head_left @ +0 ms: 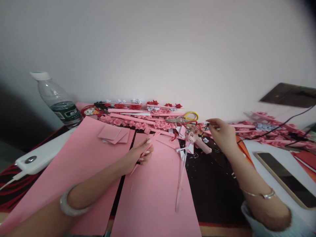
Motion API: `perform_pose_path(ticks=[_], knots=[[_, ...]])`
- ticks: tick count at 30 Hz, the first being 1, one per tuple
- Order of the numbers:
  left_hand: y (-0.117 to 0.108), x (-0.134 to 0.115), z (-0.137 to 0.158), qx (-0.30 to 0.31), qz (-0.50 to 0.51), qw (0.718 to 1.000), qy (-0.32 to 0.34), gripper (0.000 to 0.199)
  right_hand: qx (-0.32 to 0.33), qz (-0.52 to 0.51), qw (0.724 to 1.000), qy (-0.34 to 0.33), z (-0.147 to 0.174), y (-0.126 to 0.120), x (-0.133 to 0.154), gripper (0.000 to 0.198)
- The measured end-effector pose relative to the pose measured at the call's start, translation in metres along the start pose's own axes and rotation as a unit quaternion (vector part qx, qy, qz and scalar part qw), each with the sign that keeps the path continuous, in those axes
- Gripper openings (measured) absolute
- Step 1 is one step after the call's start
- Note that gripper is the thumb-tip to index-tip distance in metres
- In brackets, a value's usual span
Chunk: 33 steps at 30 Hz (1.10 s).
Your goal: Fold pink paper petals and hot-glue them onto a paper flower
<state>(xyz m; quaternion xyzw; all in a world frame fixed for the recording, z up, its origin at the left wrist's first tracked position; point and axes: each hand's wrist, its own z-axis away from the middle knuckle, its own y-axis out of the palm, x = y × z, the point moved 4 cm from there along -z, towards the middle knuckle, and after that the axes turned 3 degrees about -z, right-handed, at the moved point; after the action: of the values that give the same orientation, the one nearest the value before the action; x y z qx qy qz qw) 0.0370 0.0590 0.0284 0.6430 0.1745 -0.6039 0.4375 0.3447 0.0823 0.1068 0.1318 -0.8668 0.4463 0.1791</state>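
Observation:
My left hand (140, 152) is closed around a slim folded piece of pink paper (155, 135), above the pink sheet (158, 204) in the middle. One end of the paper sticks out past the fingertips and the other below the palm. My right hand (223, 134) is raised to the right, its fingers pinched over the clutter near the wall; what they hold, if anything, I cannot make out. Between the hands lies a pale pink glue gun (201, 143), with a long clear glue stick (181, 187) reaching toward me. Scissors with yellow handles (191, 116) rest behind it.
Pink paper flower strips (138, 125) line the wall. Small pink squares (113, 134) lie on another large pink sheet (71, 164). A water bottle (61, 102) and white device (41, 156) are left; a phone (286, 179) and black cable (276, 126) are right.

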Motion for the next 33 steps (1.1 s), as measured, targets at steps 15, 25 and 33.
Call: perform_pose_path(ticks=[15,25,33], knots=[[-0.004,0.003,-0.002,-0.014,0.004,1.0,0.007,0.024,0.32,0.324,0.87,-0.188,-0.08,0.083,-0.003,0.028],[-0.003,0.001,-0.001,-0.02,-0.003,1.0,0.006,0.027,0.249,0.316,0.877,-0.262,-0.072,0.066,0.012,0.025],[-0.002,-0.002,-0.001,-0.041,-0.006,0.999,0.011,0.027,0.121,0.321,0.888,-0.307,-0.074,0.028,0.038,0.023]])
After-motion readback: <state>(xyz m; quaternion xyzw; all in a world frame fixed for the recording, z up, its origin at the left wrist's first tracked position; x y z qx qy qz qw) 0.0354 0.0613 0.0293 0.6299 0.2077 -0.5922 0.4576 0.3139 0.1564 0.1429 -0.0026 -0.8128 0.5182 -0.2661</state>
